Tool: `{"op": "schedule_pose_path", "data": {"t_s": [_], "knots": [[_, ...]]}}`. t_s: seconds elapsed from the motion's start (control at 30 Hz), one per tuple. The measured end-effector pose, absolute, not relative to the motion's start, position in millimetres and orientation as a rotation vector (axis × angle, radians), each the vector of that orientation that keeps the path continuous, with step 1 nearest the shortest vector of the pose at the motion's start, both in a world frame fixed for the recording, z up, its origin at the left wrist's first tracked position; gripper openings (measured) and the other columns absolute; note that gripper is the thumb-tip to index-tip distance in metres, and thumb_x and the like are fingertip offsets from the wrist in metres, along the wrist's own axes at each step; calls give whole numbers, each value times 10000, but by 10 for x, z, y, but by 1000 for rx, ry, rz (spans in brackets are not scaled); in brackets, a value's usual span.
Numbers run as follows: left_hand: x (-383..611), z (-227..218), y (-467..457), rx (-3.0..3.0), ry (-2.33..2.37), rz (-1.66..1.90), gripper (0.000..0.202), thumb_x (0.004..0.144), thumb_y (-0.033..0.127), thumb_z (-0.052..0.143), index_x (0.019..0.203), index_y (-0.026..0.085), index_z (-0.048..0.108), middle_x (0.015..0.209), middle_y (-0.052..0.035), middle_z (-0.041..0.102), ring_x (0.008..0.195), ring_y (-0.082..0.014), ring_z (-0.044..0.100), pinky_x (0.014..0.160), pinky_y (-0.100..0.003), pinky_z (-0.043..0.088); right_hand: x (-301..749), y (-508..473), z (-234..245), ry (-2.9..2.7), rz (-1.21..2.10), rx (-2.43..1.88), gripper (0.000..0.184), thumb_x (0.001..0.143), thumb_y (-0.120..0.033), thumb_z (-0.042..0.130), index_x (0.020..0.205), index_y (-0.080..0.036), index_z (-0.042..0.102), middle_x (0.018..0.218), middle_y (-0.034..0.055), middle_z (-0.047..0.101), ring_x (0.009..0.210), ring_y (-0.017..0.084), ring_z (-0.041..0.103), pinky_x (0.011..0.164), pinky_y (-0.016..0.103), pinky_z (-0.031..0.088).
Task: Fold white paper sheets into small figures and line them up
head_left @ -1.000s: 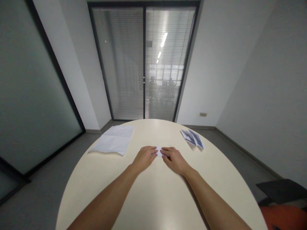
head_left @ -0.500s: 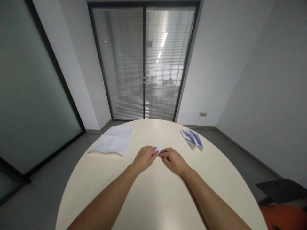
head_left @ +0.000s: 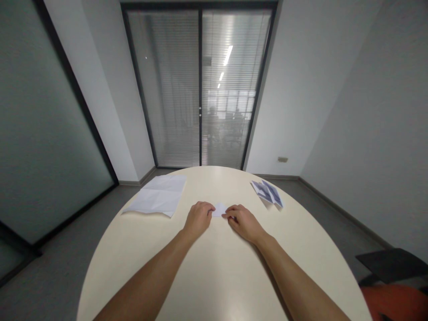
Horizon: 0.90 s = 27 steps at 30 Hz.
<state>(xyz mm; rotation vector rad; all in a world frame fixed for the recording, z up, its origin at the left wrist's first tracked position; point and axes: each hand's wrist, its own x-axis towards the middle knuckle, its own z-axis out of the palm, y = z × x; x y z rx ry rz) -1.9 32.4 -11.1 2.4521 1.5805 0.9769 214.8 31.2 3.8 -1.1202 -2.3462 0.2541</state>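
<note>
A small folded piece of white paper (head_left: 219,209) lies on the round table (head_left: 214,267) between my hands. Its upper end narrows to a point. At its left edge is my left hand (head_left: 199,216), with curled fingers and the thumb and fingertips pinched on the paper. My right hand (head_left: 241,219) is closed at the paper's right edge, fingertips bent down onto it. The undersides of both hands are hidden.
A large creased white sheet (head_left: 158,196) lies at the table's back left. A folded printed paper (head_left: 267,192) stands partly raised at the back right. Beyond the table's right edge is a chair with an orange seat (head_left: 394,301).
My left hand has shifted left, from the paper's middle to its left edge, so more of the paper shows. The right hand has hardly moved.
</note>
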Motion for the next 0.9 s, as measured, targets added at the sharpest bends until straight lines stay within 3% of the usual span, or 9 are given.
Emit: {"op": "schedule_pose_path", "data": {"t_s": [0.37,0.6,0.9], "knots": [[-50,-89,319,2370,1705,965,376,835,-19,495,1016,216,726,1041,-19,734,997,-200,618,940,-329,459,2193,313,79,-2299,197,-1263,286,902,-176,511,1049,-206,754,1077,58,736,984,217,618,906,321,458],[-15,-86,271,2407,1581,945,183,901,230,618,1060,217,708,1075,-38,725,1012,-210,614,928,-330,470,2189,315,62,-2275,207,-1240,269,907,-203,518,1046,-218,747,1058,52,737,969,217,617,892,324,456],[-21,-95,284,2427,1585,928,156,922,249,600,1021,232,719,1050,-30,723,1009,-200,616,930,-324,462,2194,347,1,-2222,210,-1297,249,930,-259,519,1056,-242,733,1044,45,737,984,227,616,871,328,456]]}}
